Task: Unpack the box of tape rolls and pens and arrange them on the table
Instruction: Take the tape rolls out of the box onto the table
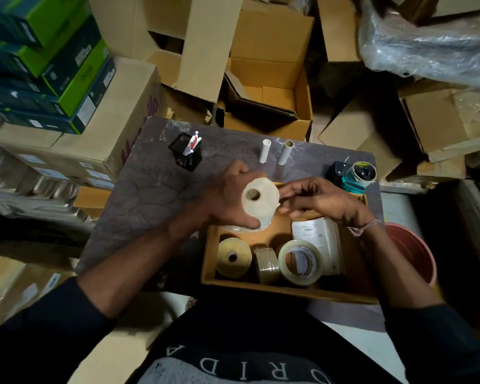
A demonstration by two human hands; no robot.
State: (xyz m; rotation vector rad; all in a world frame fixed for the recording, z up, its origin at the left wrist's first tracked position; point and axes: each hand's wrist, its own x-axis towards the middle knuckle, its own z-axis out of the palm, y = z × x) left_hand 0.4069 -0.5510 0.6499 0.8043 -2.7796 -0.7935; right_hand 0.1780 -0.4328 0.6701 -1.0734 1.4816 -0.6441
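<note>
A thick cream tape roll (261, 202) is held above the open cardboard box (288, 293), gripped by my left hand (222, 200) from the left side. My right hand (316, 199) touches the roll's right edge with its fingertips. Inside the box lie a yellowish roll (233, 257), a brown roll on edge (266, 264), a clear wide-core roll (299, 261) and a wrapped white packet (319, 239). A black pen holder (186, 152) with pens stands on the dark table (150, 195).
Two white cardboard tubes (275, 151) stand at the table's far edge. A teal tape dispenser (354, 176) sits at the far right corner. Cardboard boxes (269, 87) crowd behind and beside the table. A pink bucket (416, 253) stands to the right.
</note>
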